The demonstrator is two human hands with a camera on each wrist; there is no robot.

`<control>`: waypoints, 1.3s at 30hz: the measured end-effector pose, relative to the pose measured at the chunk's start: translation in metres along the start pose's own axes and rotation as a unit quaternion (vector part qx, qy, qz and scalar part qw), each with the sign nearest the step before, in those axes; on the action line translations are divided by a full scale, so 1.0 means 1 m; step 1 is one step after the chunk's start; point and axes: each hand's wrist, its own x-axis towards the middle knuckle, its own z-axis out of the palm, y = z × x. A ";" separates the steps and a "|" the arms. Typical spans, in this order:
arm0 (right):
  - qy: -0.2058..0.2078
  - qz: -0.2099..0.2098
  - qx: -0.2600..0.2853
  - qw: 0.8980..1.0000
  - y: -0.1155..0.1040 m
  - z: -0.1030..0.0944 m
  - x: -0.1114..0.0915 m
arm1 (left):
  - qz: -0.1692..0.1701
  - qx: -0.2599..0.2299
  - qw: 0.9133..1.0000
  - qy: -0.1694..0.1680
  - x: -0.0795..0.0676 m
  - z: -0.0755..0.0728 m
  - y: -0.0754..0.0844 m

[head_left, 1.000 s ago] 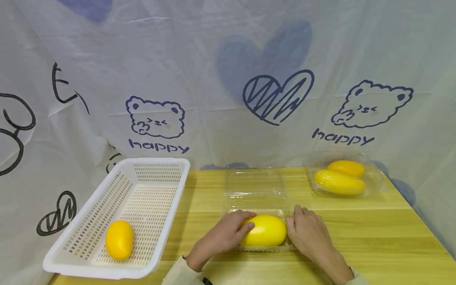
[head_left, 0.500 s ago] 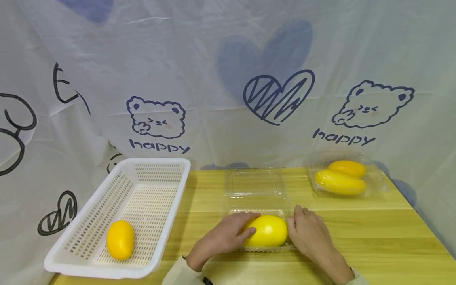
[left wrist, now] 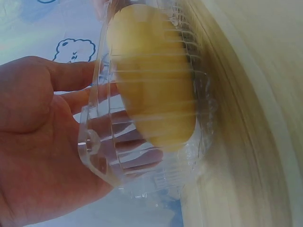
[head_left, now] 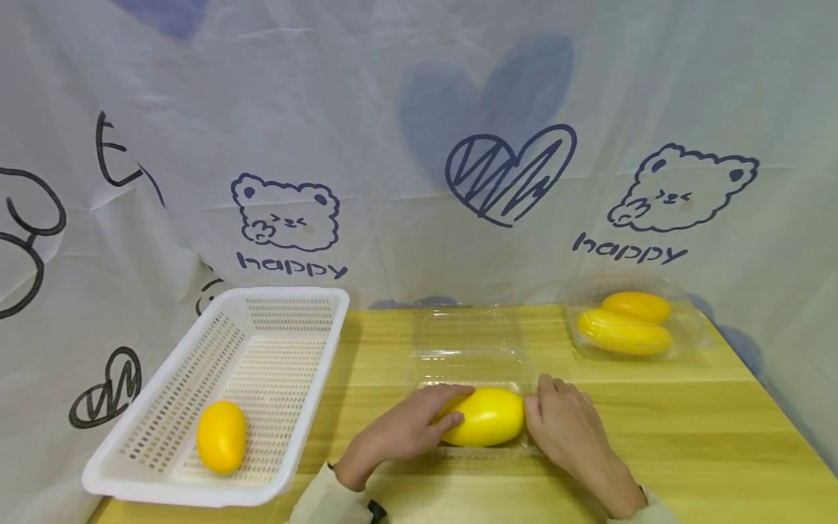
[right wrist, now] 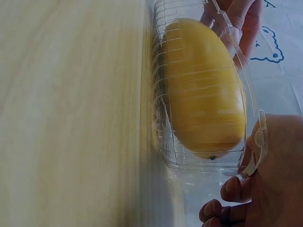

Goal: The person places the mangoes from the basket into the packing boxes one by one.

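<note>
A large yellow mango (head_left: 484, 416) lies on its side in the bottom of a clear plastic clamshell box (head_left: 468, 331), whose lid is folded back on the table. My left hand (head_left: 411, 424) holds the mango's left end, thumb along the near side and fingers over the top. In the left wrist view its fingers show through the ribbed wall. At the opposite side, my right hand (head_left: 568, 426) pinches the box's right corner. Seen from the right wrist, its curled fingers (right wrist: 232, 189) are at the corner tab, and the mango's dark stem end faces that way.
On the left stands a white slotted basket (head_left: 321, 393) with one orange-yellow mango (head_left: 221, 437) in it. Another clear box (head_left: 687, 338), lid shut over two yellow fruits (head_left: 625, 331), sits at the back right. A printed cloth (head_left: 393, 240) hangs behind the wooden table (head_left: 707, 451).
The mango shifts a little right under my left hand, then slightly back left. My right hand stays at the box's corner. The head view tilts slightly.
</note>
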 end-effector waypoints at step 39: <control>-0.001 -0.005 0.003 1.000 -0.002 -0.001 0.003 | 0.043 0.064 0.993 0.090 -0.039 -0.042 0.019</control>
